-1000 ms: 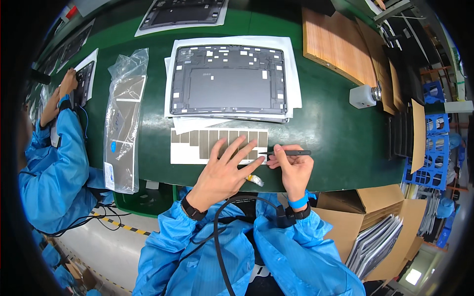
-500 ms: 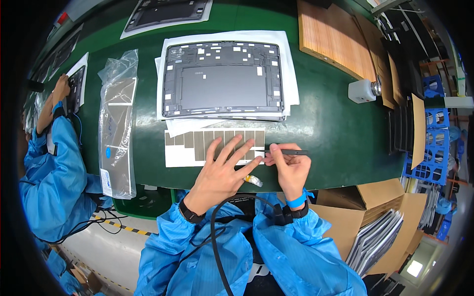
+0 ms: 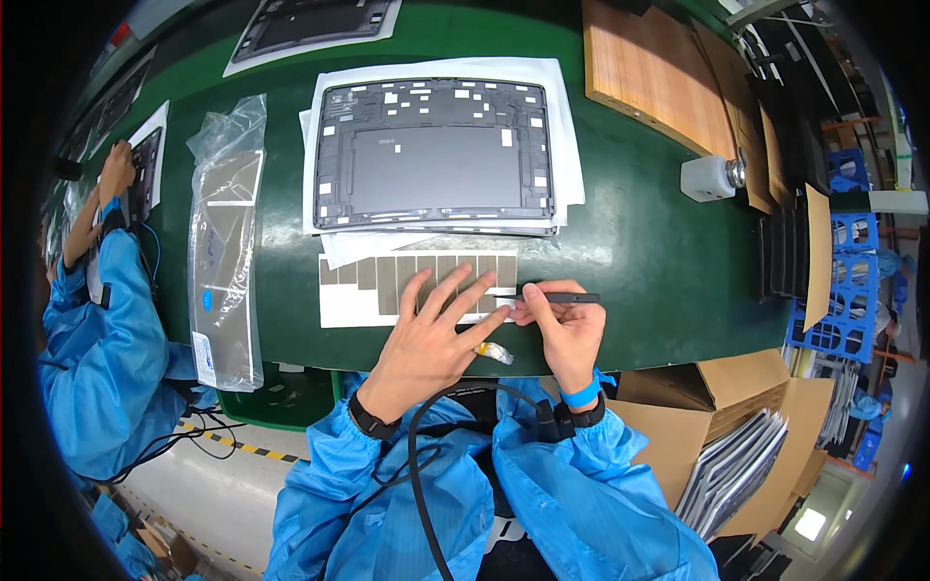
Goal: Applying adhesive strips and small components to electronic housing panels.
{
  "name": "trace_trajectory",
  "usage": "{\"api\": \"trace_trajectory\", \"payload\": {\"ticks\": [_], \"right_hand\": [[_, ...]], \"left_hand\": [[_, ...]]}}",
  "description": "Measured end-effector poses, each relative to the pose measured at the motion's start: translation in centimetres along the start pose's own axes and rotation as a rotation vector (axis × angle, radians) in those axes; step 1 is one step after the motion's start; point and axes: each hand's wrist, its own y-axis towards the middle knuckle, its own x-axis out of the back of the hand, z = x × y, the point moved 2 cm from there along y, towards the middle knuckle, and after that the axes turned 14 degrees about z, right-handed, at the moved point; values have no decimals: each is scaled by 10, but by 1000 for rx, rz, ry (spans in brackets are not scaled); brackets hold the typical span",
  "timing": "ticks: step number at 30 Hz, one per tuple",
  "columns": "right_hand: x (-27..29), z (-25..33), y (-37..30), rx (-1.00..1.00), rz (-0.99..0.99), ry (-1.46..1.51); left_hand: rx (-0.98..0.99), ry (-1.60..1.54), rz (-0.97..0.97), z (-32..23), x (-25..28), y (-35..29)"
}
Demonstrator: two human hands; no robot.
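Observation:
My left hand (image 3: pixel 433 334) lies with spread fingers on a white backing sheet (image 3: pixel 351 308) that carries a row of grey-brown adhesive strips (image 3: pixel 387 286). In my right hand (image 3: pixel 564 334) is a pair of black tweezers (image 3: pixel 562 298), its tip over the sheet's right end, close to my left fingertips. Whether the tip grips a strip is too small to tell. Beyond the sheet, a dark tablet back housing (image 3: pixel 436 169) dotted with small white pads rests on white paper (image 3: pixel 572 145). A small yellow and clear wrapped thing (image 3: pixel 495 352) sits below my left hand.
At left lies a clear plastic bag (image 3: pixel 225 271) of similar sheets, and past it a co-worker in a blue sleeve (image 3: pixel 116 358). A white bottle (image 3: pixel 709 179) stands right, near a wooden board (image 3: pixel 659 77). An open carton (image 3: pixel 668 436) is beside my right arm.
The whole view has shifted slightly. My left hand stays spread on the sheet, and the tweezers in my right hand remain at its right end.

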Motion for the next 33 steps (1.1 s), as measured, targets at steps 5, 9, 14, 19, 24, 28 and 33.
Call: {"api": "trace_trajectory", "payload": {"ticks": [5, 9, 14, 19, 24, 28, 33], "right_hand": [[13, 11, -1, 27, -45, 85], [37, 46, 18, 96, -79, 71], [77, 99, 114, 284, -77, -120], [67, 82, 208, 336, 84, -39], [53, 62, 225, 299, 89, -59], [53, 64, 228, 264, 109, -113], [56, 66, 232, 262, 107, -91]], "left_hand": [[8, -29, 23, -2, 3, 2], [29, -37, 99, -5, 24, 2], [-209, -22, -3, -1, 107, 19], [-132, 0, -1, 66, 139, 114], [-106, 186, -1, 105, 114, 157], [-82, 186, 73, 111, 109, 165], [-80, 166, 89, 111, 110, 174]]}}
